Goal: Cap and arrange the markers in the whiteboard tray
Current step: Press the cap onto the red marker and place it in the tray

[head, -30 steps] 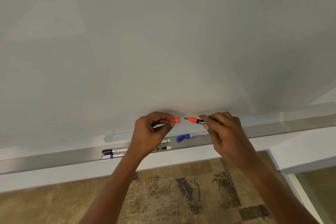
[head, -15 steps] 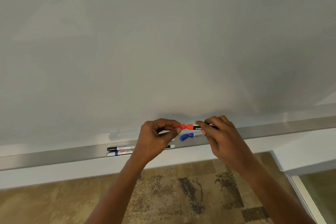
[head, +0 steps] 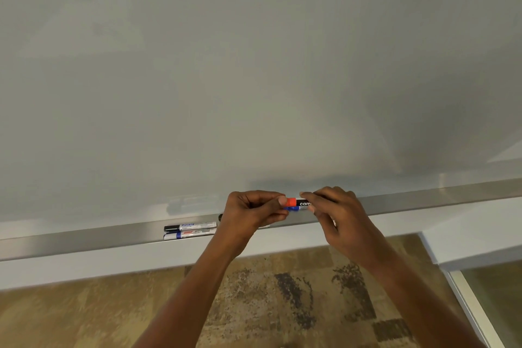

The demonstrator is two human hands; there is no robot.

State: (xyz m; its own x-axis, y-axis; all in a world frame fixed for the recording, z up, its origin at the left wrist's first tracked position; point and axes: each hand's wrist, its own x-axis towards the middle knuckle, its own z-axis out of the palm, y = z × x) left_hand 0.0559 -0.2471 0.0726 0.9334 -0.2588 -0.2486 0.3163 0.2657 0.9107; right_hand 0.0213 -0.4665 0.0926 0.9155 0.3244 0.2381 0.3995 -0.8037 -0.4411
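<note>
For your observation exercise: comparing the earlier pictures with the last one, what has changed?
The left hand brought the orange cap rightward onto the marker held by the right hand, closing the gap. Both grips stayed; the two markers in the tray stayed put.

Left hand [head: 251, 210] on orange cap [head: 291, 202], right hand [head: 336, 210] gripping marker [head: 303, 203]

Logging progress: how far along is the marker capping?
Done: two capped markers, black and blue, lie side by side in the tray. In hand: left hand presses the orange cap onto the marker held by the right hand. Left: set it down; the blue marker behind looks capped, not aligned.
</note>
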